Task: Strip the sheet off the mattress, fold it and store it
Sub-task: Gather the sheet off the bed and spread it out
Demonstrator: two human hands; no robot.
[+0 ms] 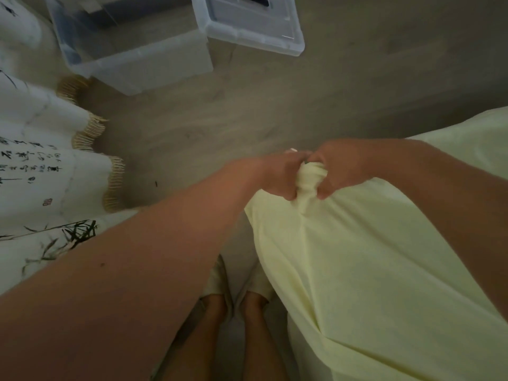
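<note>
Bare floor ahead; storage bin and lid beyond

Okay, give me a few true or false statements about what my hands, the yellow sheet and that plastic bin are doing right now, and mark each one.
1. Both hands grip one bunched part of the pale yellow sheet. True: the left hand and right hand meet on it.
2. The clear storage bin has its lid on. False: the lid lies beside the open bin.
3. The sheet is neatly folded. False: it hangs loose.
4. A fringed printed cloth is at the left. True.
</note>
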